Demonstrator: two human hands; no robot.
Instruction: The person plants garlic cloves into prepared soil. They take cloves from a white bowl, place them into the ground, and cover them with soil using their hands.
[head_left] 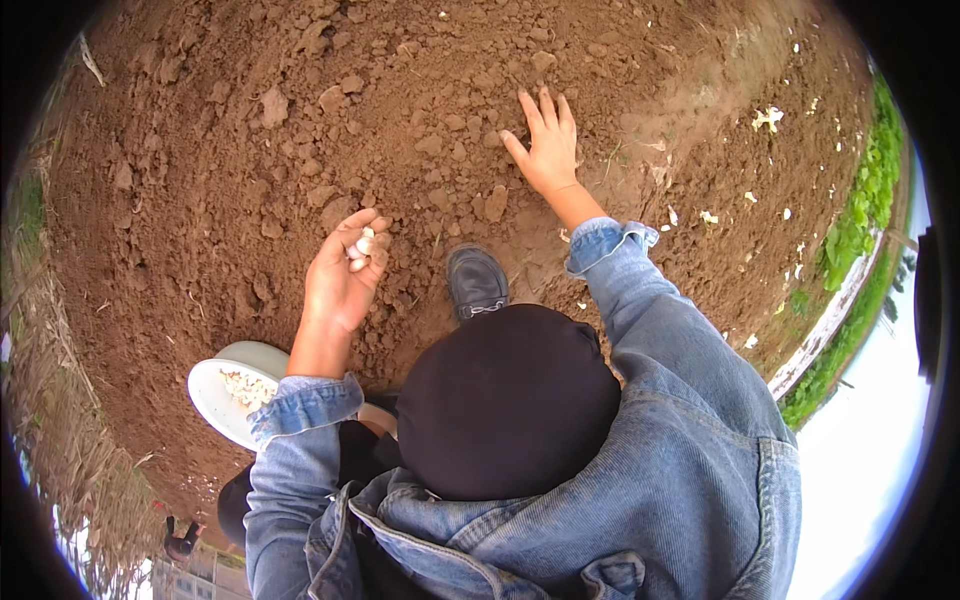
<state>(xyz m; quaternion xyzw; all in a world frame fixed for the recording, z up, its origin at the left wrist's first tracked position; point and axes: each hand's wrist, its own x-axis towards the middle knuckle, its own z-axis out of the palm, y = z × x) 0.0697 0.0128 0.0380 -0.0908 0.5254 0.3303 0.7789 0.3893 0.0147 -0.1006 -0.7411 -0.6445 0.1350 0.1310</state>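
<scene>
Garlic cloves (361, 247), pale and small, cupped in the left hand (342, 272), fingers curled narrow around them, held just above the loose brown soil (230, 150). Right hand (545, 148) stretched farther out, fingers spread wide, palm down and pressed flat against the clods, holding nothing. Black shoe (475, 282) planted between the two hands, nearer the left, toe pointing away from the body. White bowl (225, 395) just behind the left forearm, resting on the ground, more pale cloves heaped inside. Blue denim sleeves (650, 320) cuffed back at both wrists. Scattered white papery skins (768, 118) beyond the right hand, well apart from the shoe. Green leafy strip (865, 200) along the far right edge of the bed.
</scene>
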